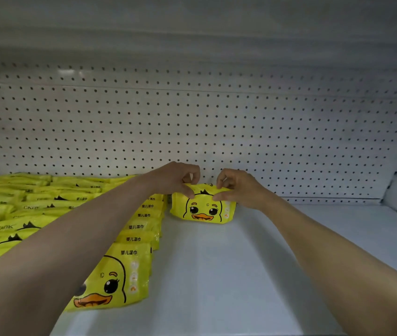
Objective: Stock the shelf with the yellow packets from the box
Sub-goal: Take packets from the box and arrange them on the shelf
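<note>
Both hands on one yellow packet (203, 207), at the back of the white shelf (241, 263), close to the pegboard back wall (192, 122). Left hand (175, 180) pinches the packet's top-left edge, right hand (237, 187) pinches the top-right edge; fingers curled on both. Packet stands upright, duck face toward camera, base on the shelf. Just left of it: rows of stocked packets (47, 214), overlapping front to back, filling the shelf's left side. Shelf right of the packet is bare white.
</note>
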Tool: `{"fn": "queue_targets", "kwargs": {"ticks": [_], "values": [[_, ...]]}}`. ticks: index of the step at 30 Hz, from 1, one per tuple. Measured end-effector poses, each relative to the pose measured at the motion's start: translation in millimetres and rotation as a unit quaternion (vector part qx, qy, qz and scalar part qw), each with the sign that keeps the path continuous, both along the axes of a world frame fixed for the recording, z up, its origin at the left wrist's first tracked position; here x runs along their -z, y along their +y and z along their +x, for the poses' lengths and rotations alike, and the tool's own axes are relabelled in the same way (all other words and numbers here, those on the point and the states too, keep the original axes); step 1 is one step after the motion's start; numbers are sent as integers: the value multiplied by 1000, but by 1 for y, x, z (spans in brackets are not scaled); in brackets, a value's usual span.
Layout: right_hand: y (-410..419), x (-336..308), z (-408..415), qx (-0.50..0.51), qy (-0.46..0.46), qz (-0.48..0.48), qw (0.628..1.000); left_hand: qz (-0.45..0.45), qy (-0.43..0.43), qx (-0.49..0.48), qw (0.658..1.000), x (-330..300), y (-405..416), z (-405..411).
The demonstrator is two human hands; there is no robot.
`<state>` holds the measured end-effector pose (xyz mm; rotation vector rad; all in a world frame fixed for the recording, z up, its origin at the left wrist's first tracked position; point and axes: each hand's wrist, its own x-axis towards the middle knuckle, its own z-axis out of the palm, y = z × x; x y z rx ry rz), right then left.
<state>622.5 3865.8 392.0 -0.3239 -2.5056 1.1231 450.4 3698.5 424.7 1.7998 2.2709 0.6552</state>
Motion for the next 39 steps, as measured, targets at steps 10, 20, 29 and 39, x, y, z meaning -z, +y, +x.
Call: {"fn": "queue_targets", "kwargs": {"ticks": [10,20,29,39], "values": [[5,0,-8,26,3,-30,999,-10,13,-23,1000,4,0,-21],[5,14,-37,90,1,58,994,-19,43,-75,996,10,9,-23],[-4,22,-43,93,-16,136,986,-35,178,-163,970,21,19,-21],[-11,25,-54,137,-38,274,951,-27,196,-188,962,20,18,-19]]}}
